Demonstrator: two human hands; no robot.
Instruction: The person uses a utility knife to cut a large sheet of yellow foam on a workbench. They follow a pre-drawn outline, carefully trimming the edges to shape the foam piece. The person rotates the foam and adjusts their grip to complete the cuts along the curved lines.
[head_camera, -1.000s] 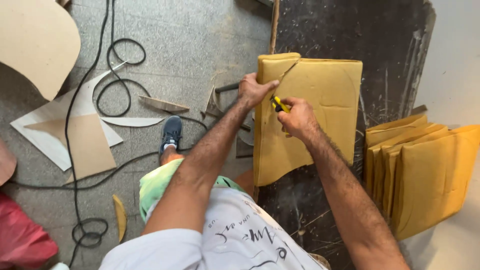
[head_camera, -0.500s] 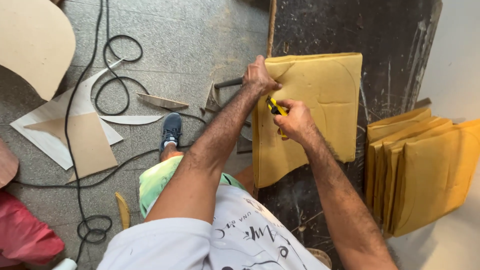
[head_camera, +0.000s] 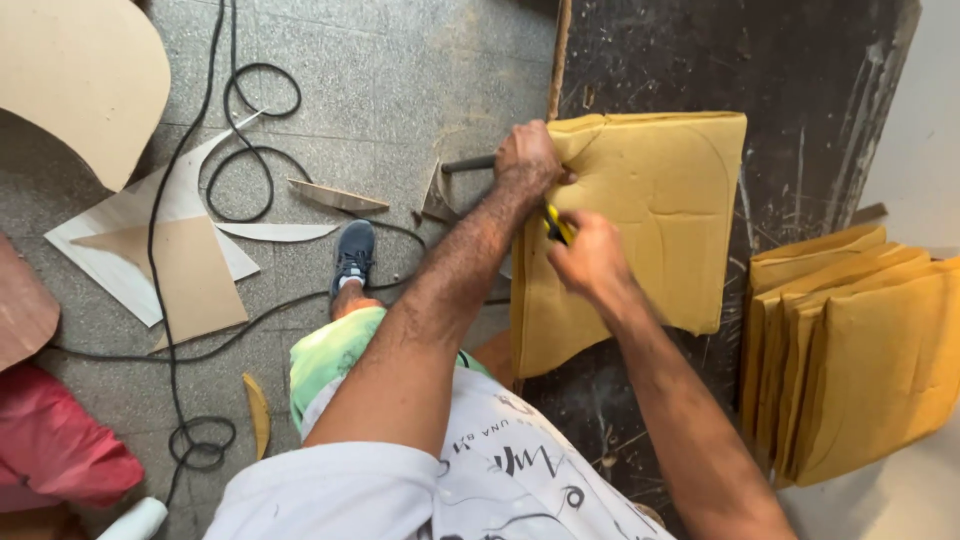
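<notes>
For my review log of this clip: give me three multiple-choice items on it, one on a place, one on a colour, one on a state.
1. Where does the stack of cut foam pieces lie?
A. right of the foam sheet
B. on the floor at left
C. under the cable

2. What colour is the knife handle?
A. red
B. yellow
C. white

3. What is the left hand doing?
A. hanging free
B. holding a cable
C. pressing the foam sheet

Answers: 1 A, they lie at the right edge; 2 B, yellow shows in the right hand; 3 C, it rests on the sheet's top corner.

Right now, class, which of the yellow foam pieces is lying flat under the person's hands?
The single foam sheet on the dark workbench, under both hands. The others stand on edge in a stack to its right, untouched.
</notes>
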